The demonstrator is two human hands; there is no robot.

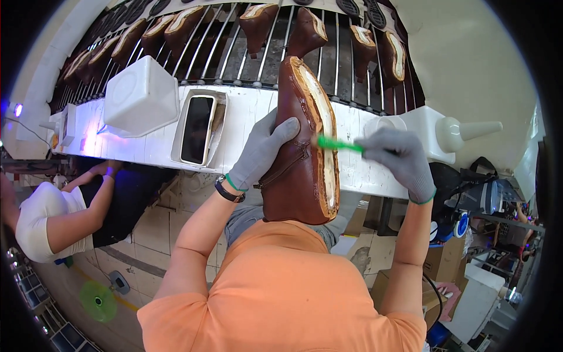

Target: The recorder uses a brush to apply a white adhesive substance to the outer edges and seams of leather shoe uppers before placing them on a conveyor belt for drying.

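A brown leather boot upper (287, 176) stands in front of me, its pale, unsoled underside turned to the right. A zip runs along its side. My gloved left hand (263, 149) grips the boot from the left, thumb pressed on the leather. In my gloved right hand (394, 155) is a green-handled brush (343, 144), fingers closed round the handle's end. The brush head meets the boot's rim at mid-length, though its bristles are blurred. Along that rim the tan edge looks wet in places.
On the white bench (246, 105) are a white plastic container (141, 97), a phone (197, 129) in a shallow box and a white spouted bottle (446, 135). Beyond, a roller conveyor (226, 53) carries several brown boots and black soles (375, 13). Another person (58, 217) works at left.
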